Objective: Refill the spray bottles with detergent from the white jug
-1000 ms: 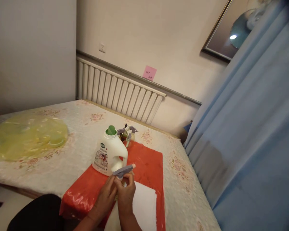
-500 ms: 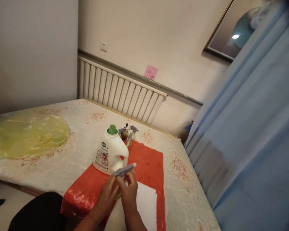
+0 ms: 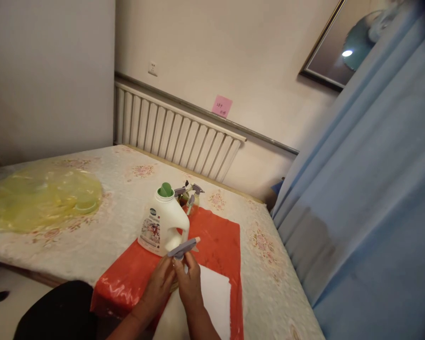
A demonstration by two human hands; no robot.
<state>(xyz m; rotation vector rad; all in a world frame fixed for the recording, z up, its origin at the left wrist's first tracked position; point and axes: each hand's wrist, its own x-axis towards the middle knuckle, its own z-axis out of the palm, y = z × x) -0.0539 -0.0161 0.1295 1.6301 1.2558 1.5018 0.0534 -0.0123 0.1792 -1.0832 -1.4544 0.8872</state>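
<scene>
Holding the spray head [image 3: 182,247] tight in both the left hand [image 3: 159,282] and right hand [image 3: 190,283], turn it slowly, keeping clear of the white jug [image 3: 163,225] just beyond them.

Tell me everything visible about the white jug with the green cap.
The white jug looks like smooth plastic, with a green cap on top, a moulded handle on its right side and a printed label in front. It stands upright and closed on the far end of the red sheet, just beyond both hands. Nothing grips it.
</scene>
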